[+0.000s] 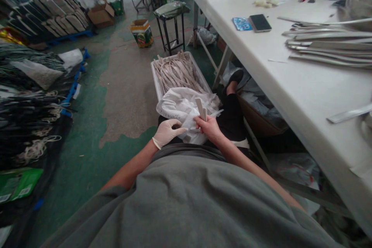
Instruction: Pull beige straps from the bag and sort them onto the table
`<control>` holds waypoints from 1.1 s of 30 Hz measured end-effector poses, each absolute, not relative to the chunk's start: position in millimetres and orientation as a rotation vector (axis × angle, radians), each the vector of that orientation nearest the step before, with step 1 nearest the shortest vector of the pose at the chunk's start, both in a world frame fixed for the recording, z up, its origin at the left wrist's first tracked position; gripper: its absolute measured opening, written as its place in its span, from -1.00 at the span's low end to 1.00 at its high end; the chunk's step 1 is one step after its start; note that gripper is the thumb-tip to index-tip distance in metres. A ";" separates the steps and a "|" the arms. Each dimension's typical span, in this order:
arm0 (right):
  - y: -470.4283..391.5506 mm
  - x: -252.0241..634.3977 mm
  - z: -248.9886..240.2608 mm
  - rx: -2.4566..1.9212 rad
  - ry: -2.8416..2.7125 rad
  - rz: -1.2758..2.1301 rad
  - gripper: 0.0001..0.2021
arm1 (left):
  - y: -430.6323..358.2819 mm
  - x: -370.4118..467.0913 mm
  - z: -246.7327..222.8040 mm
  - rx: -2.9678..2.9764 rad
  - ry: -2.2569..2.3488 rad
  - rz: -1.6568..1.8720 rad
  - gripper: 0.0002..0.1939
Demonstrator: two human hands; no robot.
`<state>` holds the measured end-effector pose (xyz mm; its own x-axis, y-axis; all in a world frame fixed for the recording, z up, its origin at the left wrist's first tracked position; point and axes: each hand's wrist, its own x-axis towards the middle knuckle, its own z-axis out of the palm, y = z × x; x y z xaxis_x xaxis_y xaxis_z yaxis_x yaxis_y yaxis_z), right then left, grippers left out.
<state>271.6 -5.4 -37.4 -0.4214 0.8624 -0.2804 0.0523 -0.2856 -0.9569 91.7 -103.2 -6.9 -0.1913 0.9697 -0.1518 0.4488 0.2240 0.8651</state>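
My right hand point(209, 127) is bare and closed round short, flat, light grey strips point(200, 106), which stick up from its fingers. My left hand point(167, 132) wears a pale glove. Its thumb and forefinger curve apart with a small gap between them, the tips beside a white plastic bag point(174, 100) on my lap. I see nothing held in the left hand. The crumpled bag lies under and between both hands. Just beyond it a white crate point(154, 73) on the floor holds many beige strips point(178, 70).
To my right runs a long white table point(279, 73) bearing grey straps point(331, 44), a dark phone-like box point(260, 22) and a blue packet point(242, 24). A black stool point(171, 13) and a carton point(141, 33) stand ahead. Bundled cords point(26, 120) lie on the left.
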 end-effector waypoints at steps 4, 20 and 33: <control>-0.1 271.6 -36.4 -1.164 -1.379 1.783 -0.69 | -91.3 99.4 -14.5 1.245 1.687 0.872 -0.58; -7.5 273.1 -35.4 -1.084 -1.588 2.165 -0.53 | -93.3 93.3 -6.5 1.033 1.484 0.774 -0.50; -5.1 266.3 -23.1 -1.149 -1.674 1.903 -0.72 | -96.4 89.3 -5.6 1.056 1.372 0.688 -0.64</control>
